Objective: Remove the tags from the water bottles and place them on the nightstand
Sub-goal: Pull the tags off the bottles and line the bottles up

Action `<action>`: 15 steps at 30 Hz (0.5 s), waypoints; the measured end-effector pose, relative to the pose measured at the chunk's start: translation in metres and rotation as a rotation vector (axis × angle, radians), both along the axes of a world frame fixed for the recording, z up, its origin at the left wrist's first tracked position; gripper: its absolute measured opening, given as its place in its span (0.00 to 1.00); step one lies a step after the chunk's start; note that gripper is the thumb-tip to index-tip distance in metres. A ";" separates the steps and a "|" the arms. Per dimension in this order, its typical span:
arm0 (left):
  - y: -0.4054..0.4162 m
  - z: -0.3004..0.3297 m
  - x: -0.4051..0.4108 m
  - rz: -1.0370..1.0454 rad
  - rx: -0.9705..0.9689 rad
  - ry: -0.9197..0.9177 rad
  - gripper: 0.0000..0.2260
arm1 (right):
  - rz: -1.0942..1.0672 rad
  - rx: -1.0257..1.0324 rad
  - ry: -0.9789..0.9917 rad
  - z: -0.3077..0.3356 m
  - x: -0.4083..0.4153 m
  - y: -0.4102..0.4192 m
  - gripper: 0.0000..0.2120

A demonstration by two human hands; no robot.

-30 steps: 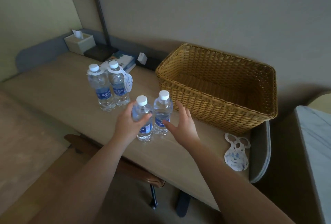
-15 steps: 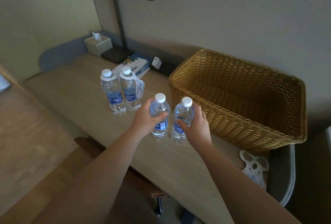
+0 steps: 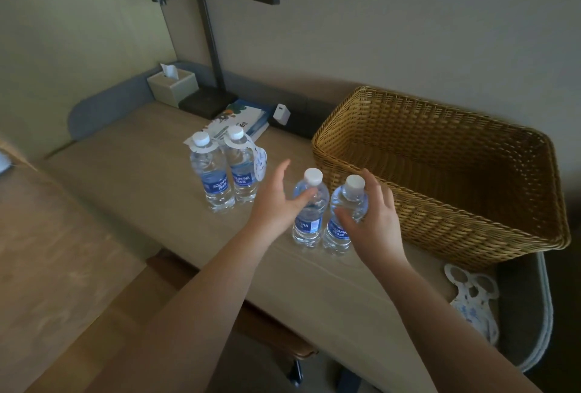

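Left hand [image 3: 273, 200] has released its upright, tagless bottle [image 3: 309, 210].

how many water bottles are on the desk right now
4. Two tagged bottles stand together near the lamp; two untagged bottles stand by the basket, between the hands. None appear hidden.

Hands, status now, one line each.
Left hand: open, fingers spread, thumb against the left untagged bottle.
Right hand: holding the right untagged bottle, fingers curled round it.
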State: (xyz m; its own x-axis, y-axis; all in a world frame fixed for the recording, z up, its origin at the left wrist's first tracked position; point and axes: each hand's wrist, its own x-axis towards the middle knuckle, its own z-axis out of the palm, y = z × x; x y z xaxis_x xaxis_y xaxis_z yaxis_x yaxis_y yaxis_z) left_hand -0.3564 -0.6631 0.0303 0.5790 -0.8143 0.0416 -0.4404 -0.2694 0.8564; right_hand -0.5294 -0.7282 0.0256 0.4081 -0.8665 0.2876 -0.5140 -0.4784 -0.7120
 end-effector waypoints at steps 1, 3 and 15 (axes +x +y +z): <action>0.005 0.004 0.008 0.015 -0.045 -0.041 0.36 | -0.007 -0.042 0.005 0.005 0.006 0.004 0.35; 0.019 0.012 0.026 0.027 -0.140 -0.087 0.31 | -0.026 -0.112 0.022 0.017 0.020 0.013 0.30; 0.075 0.003 0.172 0.211 -0.212 -0.159 0.26 | 0.055 -0.038 0.015 0.022 0.180 0.069 0.18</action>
